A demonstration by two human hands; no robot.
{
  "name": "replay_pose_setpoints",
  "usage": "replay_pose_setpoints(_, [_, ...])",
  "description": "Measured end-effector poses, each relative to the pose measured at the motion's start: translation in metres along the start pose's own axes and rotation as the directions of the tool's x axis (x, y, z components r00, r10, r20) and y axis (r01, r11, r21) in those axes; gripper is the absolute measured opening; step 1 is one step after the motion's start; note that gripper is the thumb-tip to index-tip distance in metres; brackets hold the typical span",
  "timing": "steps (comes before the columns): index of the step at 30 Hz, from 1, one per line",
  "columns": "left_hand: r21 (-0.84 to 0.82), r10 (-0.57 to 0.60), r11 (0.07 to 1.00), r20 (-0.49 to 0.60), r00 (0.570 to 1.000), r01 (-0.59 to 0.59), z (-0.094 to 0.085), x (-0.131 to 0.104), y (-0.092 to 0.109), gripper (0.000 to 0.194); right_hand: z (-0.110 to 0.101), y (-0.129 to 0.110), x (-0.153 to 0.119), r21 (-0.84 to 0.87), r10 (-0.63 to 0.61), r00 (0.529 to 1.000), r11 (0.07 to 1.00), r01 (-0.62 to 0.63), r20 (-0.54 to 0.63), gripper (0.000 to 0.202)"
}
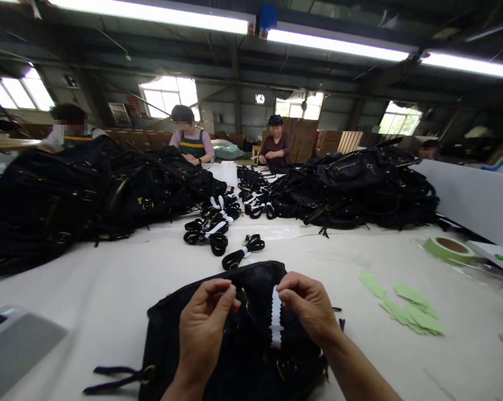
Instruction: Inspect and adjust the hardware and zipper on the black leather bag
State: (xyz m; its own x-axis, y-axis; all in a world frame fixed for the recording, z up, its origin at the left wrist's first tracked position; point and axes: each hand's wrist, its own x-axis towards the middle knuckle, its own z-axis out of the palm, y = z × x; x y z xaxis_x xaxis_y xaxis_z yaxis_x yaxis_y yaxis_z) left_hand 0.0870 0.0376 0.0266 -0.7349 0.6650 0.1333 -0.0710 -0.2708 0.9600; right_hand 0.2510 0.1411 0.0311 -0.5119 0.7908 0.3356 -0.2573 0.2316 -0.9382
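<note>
A black bag (163,328) with brass-coloured buckles lies on the table right in front of me. Above its right part, the thumb and fingertips of my right hand (310,306) pinch the top end of a white strip with zigzag edges (276,320), which hangs down against the black fabric. My left hand (205,323) is over the middle of the bag, thumb and forefinger pressed together; whether anything is between them I cannot make out. Just beyond the bag is a coiled black strap (238,256) with a white band round it.
Piles of black bags (51,206) (360,184) line both sides, with several bundled straps (210,231) between. On the right are a green tape roll (449,250) and pale green paper pieces (410,312). A grey object (26,351) is at lower left. Several people sit beyond.
</note>
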Motion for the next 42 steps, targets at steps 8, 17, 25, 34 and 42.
replay_pose_setpoints(8, [0.295,0.372,0.722,0.597,0.711,-0.626,0.041,-0.012,0.081,0.011,0.012,-0.023,-0.015,-0.114,-0.245,0.969,0.964,0.241,-0.025,0.007])
replay_pose_setpoints(17, [0.315,0.399,0.664,0.619,0.677,-0.679,0.055,-0.045,0.107,0.012,0.015,-0.036,-0.034,0.204,-0.216,0.969,0.95,0.237,-0.119,0.012])
replay_pose_setpoints(25, [0.664,-0.167,0.19,0.748,0.643,-0.723,-0.023,-0.096,0.022,0.01,-0.009,-0.053,-0.05,0.223,-0.069,0.994,0.971,0.086,-0.085,0.01])
replay_pose_setpoints(34, [0.716,-0.298,0.079,0.681,0.669,-0.694,-0.055,-0.108,0.001,0.017,-0.019,-0.093,-0.049,0.342,-0.182,0.941,0.898,0.277,-0.286,0.013])
replay_pose_setpoints(42, [0.684,-0.305,0.221,0.726,0.617,-0.695,-0.064,-0.08,0.011,0.027,-0.018,-0.115,-0.059,0.303,-0.261,0.949,0.903,0.304,-0.176,0.012])
